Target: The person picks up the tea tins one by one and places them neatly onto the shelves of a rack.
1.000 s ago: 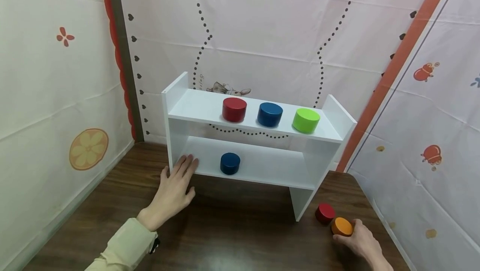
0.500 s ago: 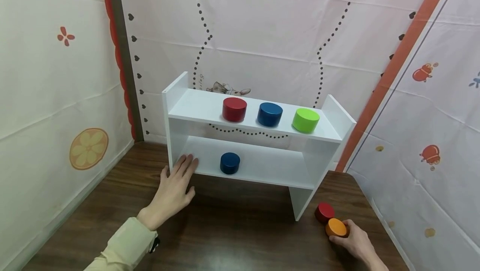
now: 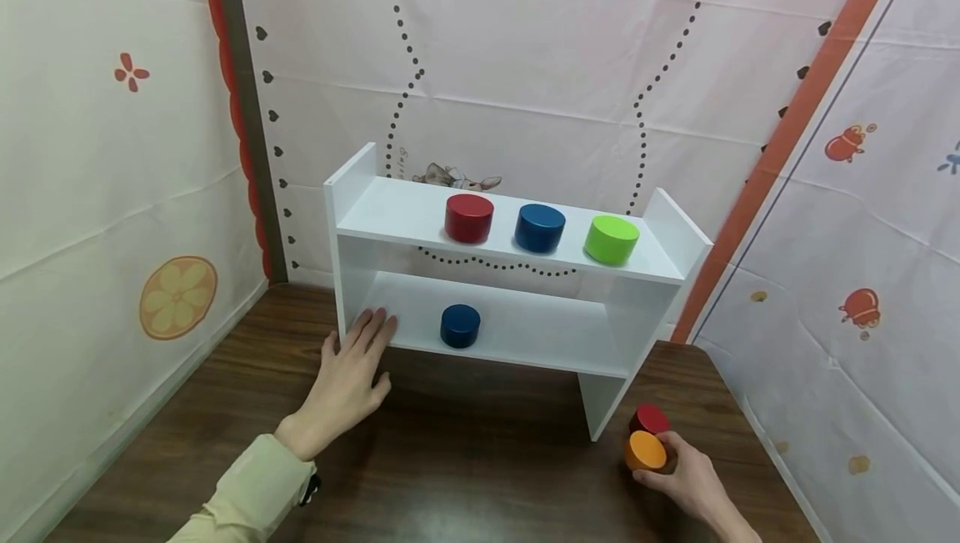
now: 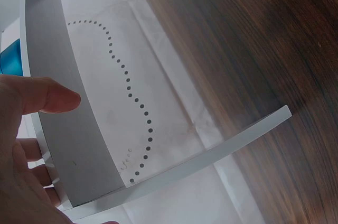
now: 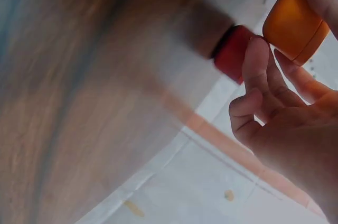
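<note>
Right hand lifts an orange block while the left steadies the shelf.

The right hand (image 3: 693,480), near right, pinches the orange cylinder (image 3: 646,450) tilted just off the table (image 3: 465,476), beside a small red cylinder (image 3: 649,419). The left hand (image 3: 347,380) lies flat, fingers straight, touching the white shelf (image 3: 352,193). Top tier: red, blue, green cylinders; lower tier: one blue.

**Bright pucks, white shelf, dark wood**

We see an orange puck (image 3: 646,450) beside a small red one (image 3: 649,418) on the dark brown woodgrain bench (image 3: 480,460). The shelf (image 3: 420,213) is plain white, carrying red (image 3: 468,218), blue (image 3: 540,228) and lime green (image 3: 612,240) pucks on top, with a navy one (image 3: 460,325) below.
</note>
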### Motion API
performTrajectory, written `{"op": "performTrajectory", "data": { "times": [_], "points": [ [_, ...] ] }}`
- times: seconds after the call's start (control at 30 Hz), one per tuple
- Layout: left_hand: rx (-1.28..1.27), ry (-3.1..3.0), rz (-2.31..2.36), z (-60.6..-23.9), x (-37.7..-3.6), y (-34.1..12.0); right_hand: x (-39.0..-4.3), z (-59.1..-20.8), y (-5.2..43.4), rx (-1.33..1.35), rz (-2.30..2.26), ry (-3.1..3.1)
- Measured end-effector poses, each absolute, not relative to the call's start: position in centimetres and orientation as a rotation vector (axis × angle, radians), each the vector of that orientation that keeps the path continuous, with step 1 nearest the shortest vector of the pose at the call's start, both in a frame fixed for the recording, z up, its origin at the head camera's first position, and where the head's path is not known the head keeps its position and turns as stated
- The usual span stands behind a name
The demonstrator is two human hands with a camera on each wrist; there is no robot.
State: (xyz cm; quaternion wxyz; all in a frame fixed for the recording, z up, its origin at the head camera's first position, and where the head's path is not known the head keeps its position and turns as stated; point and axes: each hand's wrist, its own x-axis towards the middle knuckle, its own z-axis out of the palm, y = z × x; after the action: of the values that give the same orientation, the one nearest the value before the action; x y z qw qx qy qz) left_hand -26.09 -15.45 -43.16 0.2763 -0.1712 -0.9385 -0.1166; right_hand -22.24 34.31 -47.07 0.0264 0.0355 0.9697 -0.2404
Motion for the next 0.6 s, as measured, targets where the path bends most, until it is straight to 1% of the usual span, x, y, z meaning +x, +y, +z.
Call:
{"op": "performTrajectory", "data": {
  "times": [0.37, 0.6],
  "points": [
    [-0.469, -2.471, -0.303, -43.3, -26.3, -15.3, -21.3, -45.3, 31.0, -0.044, -0.906, 2.997],
    [-0.458, -2.524, -0.319, -43.2, -26.2, -15.3, -21.2, -44.1, 29.0, -0.142, -0.971, 2.977]
  ]
}}
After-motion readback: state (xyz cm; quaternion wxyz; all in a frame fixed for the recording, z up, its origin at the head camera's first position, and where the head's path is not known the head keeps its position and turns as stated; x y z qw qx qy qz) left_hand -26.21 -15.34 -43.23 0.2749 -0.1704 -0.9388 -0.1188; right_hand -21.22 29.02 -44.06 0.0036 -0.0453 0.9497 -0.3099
